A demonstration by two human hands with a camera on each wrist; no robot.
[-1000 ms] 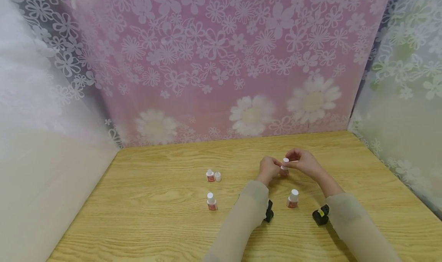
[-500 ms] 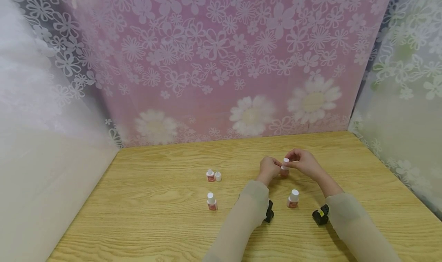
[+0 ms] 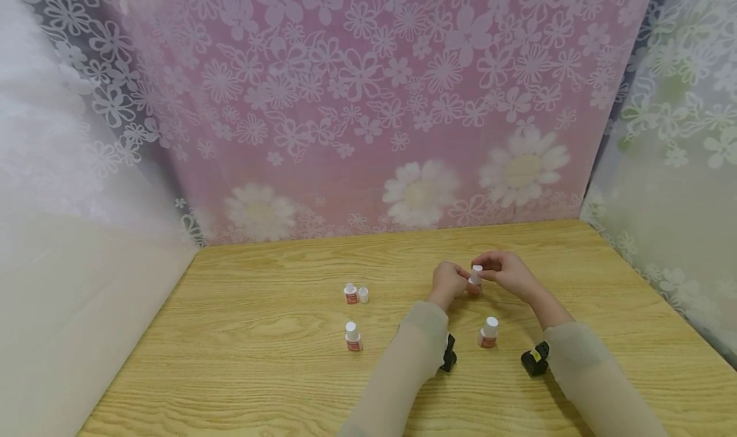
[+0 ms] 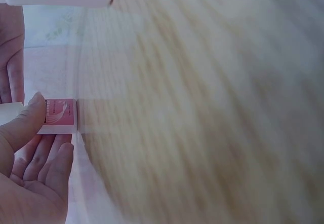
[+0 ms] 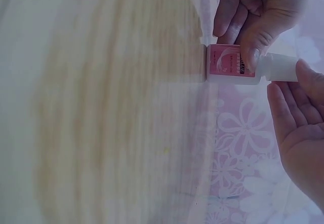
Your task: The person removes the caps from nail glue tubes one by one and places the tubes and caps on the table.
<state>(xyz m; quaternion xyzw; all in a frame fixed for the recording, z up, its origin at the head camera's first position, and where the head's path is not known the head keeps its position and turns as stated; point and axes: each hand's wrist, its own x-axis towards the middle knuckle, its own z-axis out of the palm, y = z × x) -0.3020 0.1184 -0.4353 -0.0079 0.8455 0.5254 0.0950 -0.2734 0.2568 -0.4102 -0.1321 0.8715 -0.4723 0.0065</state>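
My left hand (image 3: 448, 282) grips the body of a small white bottle (image 5: 225, 62) with a red label, at the right rear of the table. In the right wrist view its thumb lies across the label. The fingers and thumb of my right hand (image 3: 508, 274) pinch the white cap (image 5: 282, 68) at the bottle's top. The bottle stands upright, its base at the tabletop. Nearer the front, between my forearms, stands a similar capped bottle (image 3: 487, 336). Part of the held bottle is hidden by the fingers.
On the left of the wooden table (image 3: 259, 360), an uncapped bottle (image 3: 351, 295) stands beside its loose white cap (image 3: 363, 295). A capped bottle (image 3: 354, 340) stands in front of them. A flowered pink curtain (image 3: 345, 136) borders the table's back edge.
My right fingers have shifted slightly to the left around the cap. My left hand and the other bottles have stayed in place.
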